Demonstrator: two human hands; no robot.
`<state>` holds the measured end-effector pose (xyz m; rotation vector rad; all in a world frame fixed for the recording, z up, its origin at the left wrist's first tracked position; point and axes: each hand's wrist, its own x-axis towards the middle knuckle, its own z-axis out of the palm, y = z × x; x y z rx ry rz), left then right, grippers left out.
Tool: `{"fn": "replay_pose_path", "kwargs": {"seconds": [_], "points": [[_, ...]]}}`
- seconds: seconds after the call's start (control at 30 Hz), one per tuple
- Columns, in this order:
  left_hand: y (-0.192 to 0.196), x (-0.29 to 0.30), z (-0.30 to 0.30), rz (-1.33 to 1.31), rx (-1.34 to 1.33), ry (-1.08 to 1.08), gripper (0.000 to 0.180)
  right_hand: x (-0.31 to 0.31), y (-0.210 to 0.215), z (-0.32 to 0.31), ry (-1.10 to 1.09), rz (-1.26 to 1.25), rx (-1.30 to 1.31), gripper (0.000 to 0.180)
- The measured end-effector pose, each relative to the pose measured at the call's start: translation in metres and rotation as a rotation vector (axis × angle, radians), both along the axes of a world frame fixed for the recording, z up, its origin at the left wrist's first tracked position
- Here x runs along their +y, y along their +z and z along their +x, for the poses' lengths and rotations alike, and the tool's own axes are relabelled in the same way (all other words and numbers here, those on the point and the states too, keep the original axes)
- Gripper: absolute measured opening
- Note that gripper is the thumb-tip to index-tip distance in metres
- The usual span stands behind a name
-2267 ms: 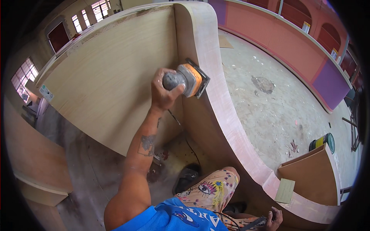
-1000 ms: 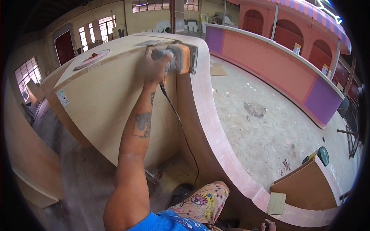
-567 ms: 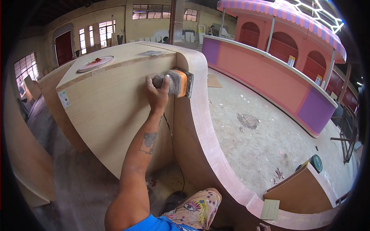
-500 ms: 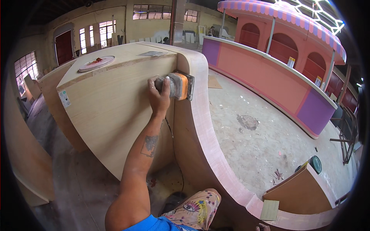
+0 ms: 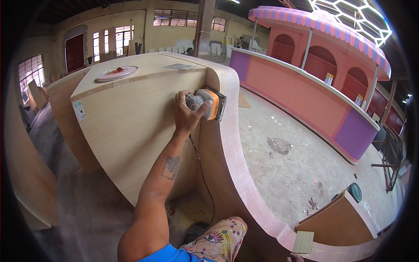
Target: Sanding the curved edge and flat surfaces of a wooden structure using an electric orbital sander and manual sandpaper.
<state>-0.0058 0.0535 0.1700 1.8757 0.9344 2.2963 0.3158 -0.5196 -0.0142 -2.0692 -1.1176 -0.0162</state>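
Note:
My left hand [image 5: 185, 115] grips an orange and grey electric sander [image 5: 210, 104] and presses its pad against the pink curved edge [image 5: 231, 144] of a large plywood counter [image 5: 131, 126], near the top corner. The sander's black cord [image 5: 203, 174] hangs down along the counter's edge toward the floor. My forearm reaches up from the lower edge of the picture. My right hand does not show. My knee in patterned shorts [image 5: 218, 238] is at the bottom.
A round plate [image 5: 116, 73] lies on the counter top. A long pink and purple counter [image 5: 305, 105] curves across the dusty concrete floor [image 5: 283, 170]. A small wooden box [image 5: 336, 222] with a green disc [image 5: 354, 192] stands at lower right.
My left hand ran the sander up the curved edge to the top corner, then back down a little. In the last half second it has hardly moved.

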Motion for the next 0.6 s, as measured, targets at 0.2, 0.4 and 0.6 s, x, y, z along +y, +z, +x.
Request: {"fn": "replay_pose_path", "kwargs": {"seconds": [0.2, 0.4, 0.6], "points": [[0.024, 0.005, -0.005, -0.1, 0.064, 0.033, 0.048, -0.002, -0.001, 0.003, 0.0, -0.023, 0.064, 0.023], [0.074, 0.008, -0.006, 0.036, 0.08, 0.035, 0.043, -0.002, -0.001, 0.004, -0.019, -0.046, 0.053, 0.024], [0.079, 0.007, -0.007, 0.032, 0.094, -0.089, 0.042, -0.004, 0.007, 0.001, -0.035, -0.069, 0.06, 0.026]]}}
